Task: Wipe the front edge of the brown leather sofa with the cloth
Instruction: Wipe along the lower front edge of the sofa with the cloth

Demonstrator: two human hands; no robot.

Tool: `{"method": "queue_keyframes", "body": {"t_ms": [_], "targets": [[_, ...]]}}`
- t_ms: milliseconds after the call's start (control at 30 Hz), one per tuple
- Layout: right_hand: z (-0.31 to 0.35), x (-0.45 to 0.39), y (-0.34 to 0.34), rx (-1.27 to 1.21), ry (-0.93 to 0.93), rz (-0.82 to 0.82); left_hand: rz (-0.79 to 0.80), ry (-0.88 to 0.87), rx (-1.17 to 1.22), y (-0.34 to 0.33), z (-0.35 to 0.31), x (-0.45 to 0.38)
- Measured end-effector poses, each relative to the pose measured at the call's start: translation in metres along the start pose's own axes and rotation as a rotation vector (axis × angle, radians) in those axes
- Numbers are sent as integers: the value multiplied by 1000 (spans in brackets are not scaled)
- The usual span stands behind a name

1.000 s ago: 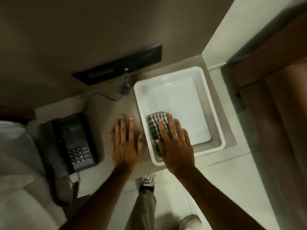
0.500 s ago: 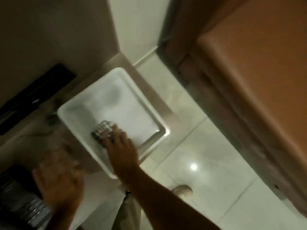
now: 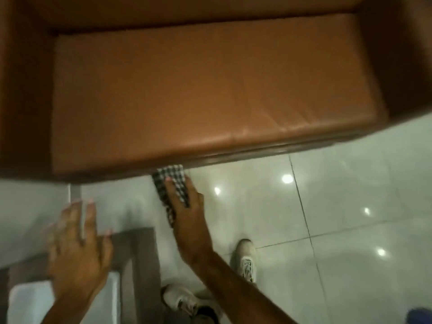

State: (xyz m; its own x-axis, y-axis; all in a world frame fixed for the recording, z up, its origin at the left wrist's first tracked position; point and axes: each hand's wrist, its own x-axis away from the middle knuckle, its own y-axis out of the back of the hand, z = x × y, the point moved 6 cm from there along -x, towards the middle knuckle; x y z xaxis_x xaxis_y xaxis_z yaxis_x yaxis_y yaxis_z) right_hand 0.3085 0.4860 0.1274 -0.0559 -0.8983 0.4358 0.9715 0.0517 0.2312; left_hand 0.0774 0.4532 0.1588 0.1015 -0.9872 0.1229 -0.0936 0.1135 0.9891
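Note:
The brown leather sofa (image 3: 210, 90) fills the upper half of the view, its front edge (image 3: 233, 148) running from lower left to upper right. My right hand (image 3: 189, 213) holds the black-and-white checked cloth (image 3: 174, 183), whose far end lies just below the sofa's front edge; I cannot tell if it touches. My left hand (image 3: 77, 249) hovers with fingers spread over the low table at the lower left, holding nothing.
A white tray (image 3: 28, 302) sits on the grey-brown low table (image 3: 138, 258) at the lower left. Glossy pale floor tiles (image 3: 327, 218) spread to the right. My two light shoes (image 3: 244, 259) stand on the floor below my right arm.
My right hand has lifted the cloth out of the white tray and carried it to the sofa's front edge. The view has swung from the table to the sofa.

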Motion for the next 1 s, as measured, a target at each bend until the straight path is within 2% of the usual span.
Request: {"method": "queue_keyframes", "body": {"t_ms": [33, 67, 133, 167, 200, 233, 300, 400, 533, 700, 833, 1000], "targets": [[-21, -7, 41, -86, -64, -103, -50, -136, -29, 9, -48, -22], [-33, -13, 76, -61, -96, -205, 65, -270, -16, -5, -84, -54], [-70, -24, 136, -204, -190, -406, 140, -452, -113, -10, -162, -102], [-88, -29, 159, -190, -255, -455, 134, -511, -108, -10, -203, -118], [-108, -34, 178, -277, -312, -521, 126, -614, -110, -16, -238, -131], [-122, -38, 191, -388, -337, -579, 99, -680, -131, -18, -275, -144], [-147, -46, 204, -402, -369, -669, 101, -846, -158, -35, -332, -161], [-187, -67, 190, -592, -502, -790, 173, -1087, -270, -85, -400, -185], [-228, -107, 139, -726, -673, -921, 187, -1338, -381, -157, -439, -215], [-265, -181, 41, -1013, -848, -1020, 149, -1542, -441, -225, -438, -252], [-251, -255, -20, -1191, -755, -975, 53, -1613, -340, -245, -429, -263], [-274, -297, -27, -1230, -712, -1031, -26, -1637, -294, -249, -423, -263]]}}
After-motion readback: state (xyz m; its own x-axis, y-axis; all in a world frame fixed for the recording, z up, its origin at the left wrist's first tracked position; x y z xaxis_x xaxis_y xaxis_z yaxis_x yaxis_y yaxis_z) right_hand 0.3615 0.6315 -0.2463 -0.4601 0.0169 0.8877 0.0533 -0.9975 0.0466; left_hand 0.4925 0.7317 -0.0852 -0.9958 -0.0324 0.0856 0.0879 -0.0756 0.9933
